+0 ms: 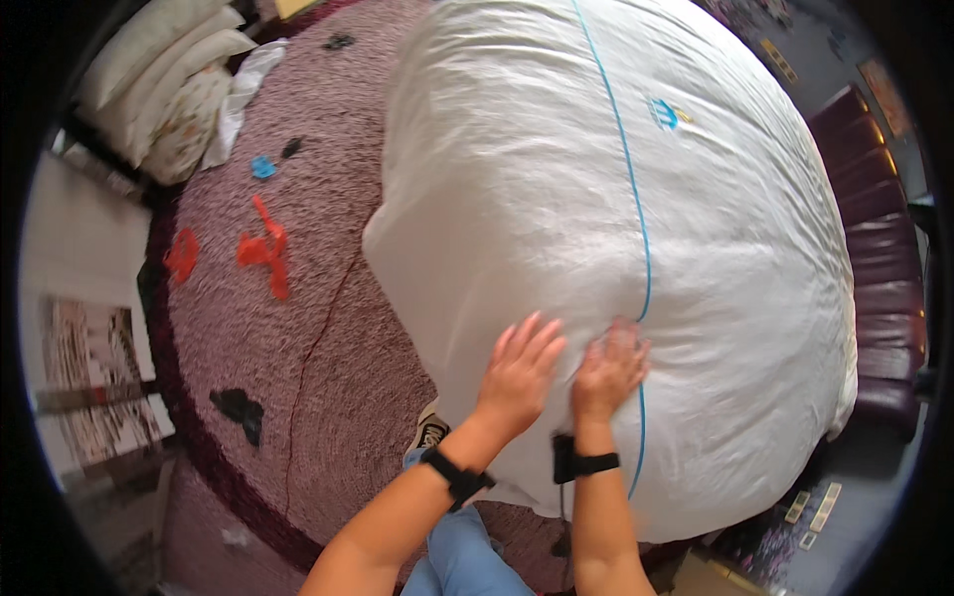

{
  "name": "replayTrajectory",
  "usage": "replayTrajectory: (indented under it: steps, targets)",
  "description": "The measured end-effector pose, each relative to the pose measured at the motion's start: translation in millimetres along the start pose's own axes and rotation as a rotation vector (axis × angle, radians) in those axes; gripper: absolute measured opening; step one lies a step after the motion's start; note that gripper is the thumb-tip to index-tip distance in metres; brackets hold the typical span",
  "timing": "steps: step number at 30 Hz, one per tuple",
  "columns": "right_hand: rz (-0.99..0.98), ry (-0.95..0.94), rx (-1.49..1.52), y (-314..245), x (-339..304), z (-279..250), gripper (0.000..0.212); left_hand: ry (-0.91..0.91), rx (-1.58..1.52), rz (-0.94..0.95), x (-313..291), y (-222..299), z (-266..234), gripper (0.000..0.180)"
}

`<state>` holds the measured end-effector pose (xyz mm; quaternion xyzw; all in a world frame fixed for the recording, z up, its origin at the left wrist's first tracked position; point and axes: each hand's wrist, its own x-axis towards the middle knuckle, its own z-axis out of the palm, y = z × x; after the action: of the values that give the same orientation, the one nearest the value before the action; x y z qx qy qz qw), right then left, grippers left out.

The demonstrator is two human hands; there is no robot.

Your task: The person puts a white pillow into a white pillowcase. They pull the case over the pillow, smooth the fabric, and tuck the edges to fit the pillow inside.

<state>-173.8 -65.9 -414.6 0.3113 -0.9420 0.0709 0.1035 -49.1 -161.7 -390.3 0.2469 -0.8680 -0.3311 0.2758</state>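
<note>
A large, bulging bed-like thing under a white cloth cover fills the middle and right. A thin blue line, like piping or a cord, runs down it, and a small blue emblem sits at its far side. My left hand is held over the near left part of the cover, fingers stretched out, with nothing in it. Beside it, my right hand lies at the white cloth by the blue line, fingers spread and slightly blurred. Whether the left palm touches the cloth I cannot tell. Both wrists wear black straps.
A purple shaggy rug spreads on the left, with red crumpled pieces, a blue scrap and a black piece on it. Stacked pillows stand far left. A dark red leather seat borders the right.
</note>
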Motion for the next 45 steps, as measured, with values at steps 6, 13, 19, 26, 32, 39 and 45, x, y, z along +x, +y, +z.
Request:
replayTrajectory:
  steps: [6, 13, 19, 26, 32, 39, 45]
  targets:
    - [-0.489, -0.359, 0.253, -68.4, -56.6, -35.0, 0.054, -0.018, 0.41, -0.115, 84.0, -88.1, -20.3, 0.057]
    - [-0.451, -0.336, 0.725, -69.5, -26.3, -65.2, 0.03, -1.044, 0.459, -0.883, -32.8, -191.2, -100.0, 0.05]
    - [-0.158, 0.062, 0.499, -104.2, 120.1, -48.2, 0.043, -0.074, 0.124, -0.378, 56.1, -213.4, -126.1, 0.03]
    - [-0.126, -0.157, 0.208, -186.1, 153.5, 18.0, 0.06, -0.043, 0.418, 0.183, 258.7, -200.0, -115.7, 0.048]
    - [-0.464, -0.579, 0.5, -250.9, 115.4, -23.8, 0.042, -0.369, -0.092, -0.804, 237.2, -326.2, -114.4, 0.054]
    - [-0.149, -0.132, 0.485, -307.3, 229.4, -20.9, 0.036, -0.74, 0.235, -0.664, 212.4, -417.3, -214.9, 0.046]
    - [-0.133, -0.022, 0.433, -359.1, 316.8, 10.9, 0.043, -0.142, -0.184, -0.525, 335.0, -432.7, -193.6, 0.031]
